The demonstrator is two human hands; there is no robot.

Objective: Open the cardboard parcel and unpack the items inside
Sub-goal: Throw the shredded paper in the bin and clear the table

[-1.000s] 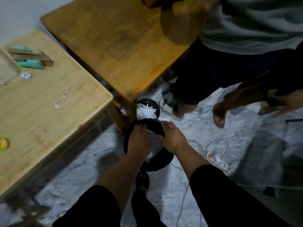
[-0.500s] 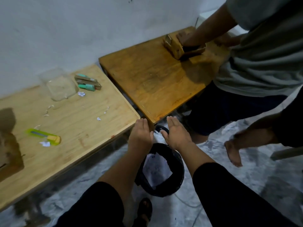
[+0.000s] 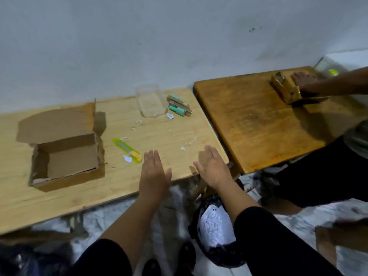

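Observation:
An open cardboard parcel (image 3: pixel 65 150) lies on the left of the light wooden table (image 3: pixel 159 136), lid flap up, its inside looking empty. A yellow-green utility knife (image 3: pixel 127 150) rests to its right. Farther back stand a clear plastic container (image 3: pixel 151 100) and teal items with brown packaging (image 3: pixel 179 106). My left hand (image 3: pixel 154 174) hovers flat over the table's front edge, fingers apart, holding nothing. My right hand (image 3: pixel 214 168) is open, palm turned inward, above the table's right corner.
A darker wooden table (image 3: pixel 258 120) adjoins on the right, where another person's hand (image 3: pixel 304 82) holds a small cardboard box (image 3: pixel 284 90). A black bin (image 3: pixel 217 246) with white paper scraps sits on the floor below my right arm. White scraps litter the light table.
Both my hands have risen from the black bin on the floor to the table's front edge, and my view has swung up and left, bringing the open parcel into sight.

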